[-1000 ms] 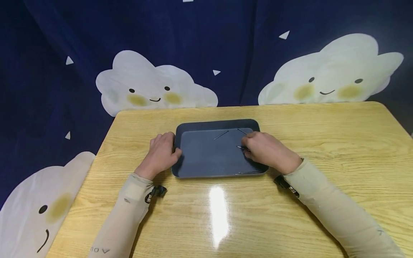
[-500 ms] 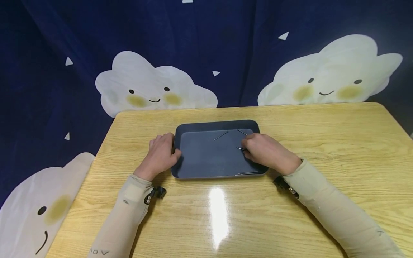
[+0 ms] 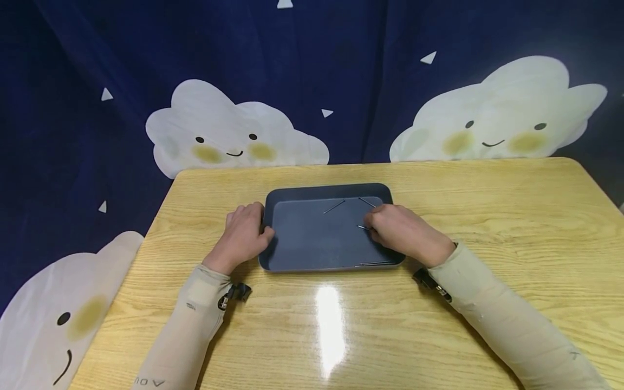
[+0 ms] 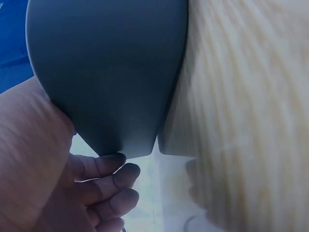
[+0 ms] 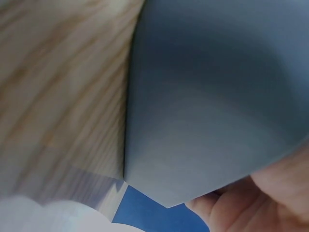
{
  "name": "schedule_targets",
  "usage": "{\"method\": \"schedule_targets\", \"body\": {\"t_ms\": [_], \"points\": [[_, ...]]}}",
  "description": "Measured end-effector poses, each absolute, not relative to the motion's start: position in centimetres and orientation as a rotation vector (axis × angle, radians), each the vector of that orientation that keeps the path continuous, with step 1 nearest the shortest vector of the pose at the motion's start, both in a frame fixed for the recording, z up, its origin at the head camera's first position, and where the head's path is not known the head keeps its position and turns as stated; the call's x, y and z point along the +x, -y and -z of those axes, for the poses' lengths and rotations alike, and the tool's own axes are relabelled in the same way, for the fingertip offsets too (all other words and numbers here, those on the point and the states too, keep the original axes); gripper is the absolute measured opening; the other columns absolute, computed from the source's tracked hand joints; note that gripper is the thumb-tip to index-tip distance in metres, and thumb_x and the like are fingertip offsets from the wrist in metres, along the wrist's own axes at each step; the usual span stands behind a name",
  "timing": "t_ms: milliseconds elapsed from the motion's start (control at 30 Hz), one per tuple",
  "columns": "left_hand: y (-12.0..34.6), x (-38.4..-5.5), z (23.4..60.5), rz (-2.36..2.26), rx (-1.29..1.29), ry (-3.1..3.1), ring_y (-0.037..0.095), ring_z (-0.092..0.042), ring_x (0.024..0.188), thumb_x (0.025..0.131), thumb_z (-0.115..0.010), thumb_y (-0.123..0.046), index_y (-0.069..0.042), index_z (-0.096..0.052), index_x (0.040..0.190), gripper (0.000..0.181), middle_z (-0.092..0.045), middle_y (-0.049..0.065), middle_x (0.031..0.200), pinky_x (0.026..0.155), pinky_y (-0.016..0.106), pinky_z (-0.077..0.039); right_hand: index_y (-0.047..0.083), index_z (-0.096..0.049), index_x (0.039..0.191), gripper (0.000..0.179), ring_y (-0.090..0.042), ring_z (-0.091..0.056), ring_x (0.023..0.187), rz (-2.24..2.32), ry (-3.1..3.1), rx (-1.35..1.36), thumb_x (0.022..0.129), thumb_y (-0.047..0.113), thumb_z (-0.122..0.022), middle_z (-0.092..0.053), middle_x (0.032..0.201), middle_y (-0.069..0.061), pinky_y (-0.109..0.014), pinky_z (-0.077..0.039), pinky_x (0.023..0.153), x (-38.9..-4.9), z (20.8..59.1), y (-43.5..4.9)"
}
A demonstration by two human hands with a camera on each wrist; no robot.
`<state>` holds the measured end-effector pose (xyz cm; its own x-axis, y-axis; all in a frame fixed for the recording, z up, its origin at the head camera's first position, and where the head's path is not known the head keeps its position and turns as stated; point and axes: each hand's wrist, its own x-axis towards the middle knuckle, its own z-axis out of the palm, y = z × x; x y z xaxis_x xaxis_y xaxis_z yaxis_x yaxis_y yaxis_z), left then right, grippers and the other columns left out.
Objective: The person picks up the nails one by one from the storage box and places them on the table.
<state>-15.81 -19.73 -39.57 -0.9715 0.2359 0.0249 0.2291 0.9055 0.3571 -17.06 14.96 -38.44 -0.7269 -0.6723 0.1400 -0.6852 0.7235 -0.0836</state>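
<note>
clearly, left hand (image 3: 244,233) grips tray (image 3: 312,233); right hand (image 3: 397,228) half-covers rod (image 3: 362,227)

"Where does the wide view come from?"

"The head camera looks forward and down over the desk (image 3: 487,216), taking in the gray tray (image 3: 317,233), the left hand (image 3: 240,235), the right hand (image 3: 407,227) and the cloud-print curtain (image 3: 239,130) beyond."

"And the left wrist?"

"Very near: it faces the tray's outer wall (image 4: 111,67) from low over the desk, which runs up the frame's right side."

"The right wrist?"

"Equally close, tipped sideways, with desk at left, outer wall at right and curtain at bottom."

"Shared ground?"

"All three catch tray and desk; the head view shares each hand with its wrist camera."
</note>
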Motion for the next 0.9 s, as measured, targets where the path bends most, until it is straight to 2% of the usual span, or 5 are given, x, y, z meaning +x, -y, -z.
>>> {"method": "schedule_targets", "body": {"t_ms": [200,600,900], "points": [[19.73,-15.69,39.58,-0.576,0.357,-3.039,0.031,-0.044,0.087,0.097,-0.061,-0.025,-0.004,-0.057,0.11,0.025,-0.053,0.009,0.089,0.083,0.044,-0.029,0.015,-0.059,0.067,0.028,-0.016,-0.062,0.065,-0.22,2.803,1.15,0.088,0.003,-0.073,-0.062,0.07,-0.001,-0.037,-0.052,0.059,-16.99,38.39,-14.88],[19.79,-15.7,39.62,-0.578,0.356,-3.035,0.03,-0.044,0.085,0.097,-0.06,-0.025,-0.005,-0.057,0.106,0.022,-0.052,0.009,0.087,0.082,0.043,-0.029,0.017,-0.071,0.081,0.014,-0.013,-0.064,0.07,-0.26,2.78,1.214,0.09,0.008,-0.076,-0.068,0.078,-0.001,-0.034,-0.054,0.063,-16.92,38.53,-15.13],[19.57,-15.85,39.57,-0.584,0.354,-3.049,0.031,-0.047,0.084,0.096,-0.06,-0.023,-0.004,-0.059,0.107,0.021,-0.055,0.009,0.086,0.081,0.043,-0.031,0.016,-0.075,0.089,0.01,-0.018,-0.07,0.075,-0.251,2.761,1.242,0.088,0.006,-0.078,-0.072,0.084,-0.004,-0.035,-0.058,0.067,-16.91,38.75,-15.45]]}}
